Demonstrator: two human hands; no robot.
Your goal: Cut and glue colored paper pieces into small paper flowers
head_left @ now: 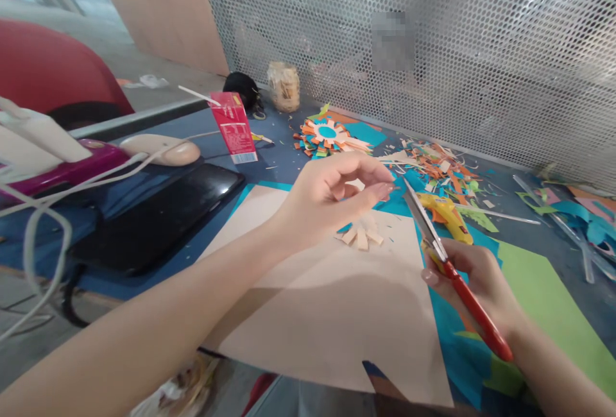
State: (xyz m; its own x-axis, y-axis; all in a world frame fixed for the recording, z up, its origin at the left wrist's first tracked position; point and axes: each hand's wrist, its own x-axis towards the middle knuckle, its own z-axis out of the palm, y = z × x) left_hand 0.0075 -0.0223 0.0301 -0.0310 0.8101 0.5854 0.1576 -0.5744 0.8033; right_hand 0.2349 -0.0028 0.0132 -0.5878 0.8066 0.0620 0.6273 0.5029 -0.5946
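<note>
My left hand hovers over a large pale sheet of paper, thumb and fingertips pinched together. Whatever is between them is too small to make out. Red-handled scissors are gripped in my right hand, their blades pointing up and away, toward the left fingertips but apart from them. Under my left hand, a fringed pale paper piece lies on the sheet, partly hidden by the hand. A layered paper flower with a blue centre lies farther back.
Paper scraps are heaped by the perforated metal screen. A yellow glue gun and green paper lie at right. At left are a black phone-like device, a pink drink carton, a power strip and cables.
</note>
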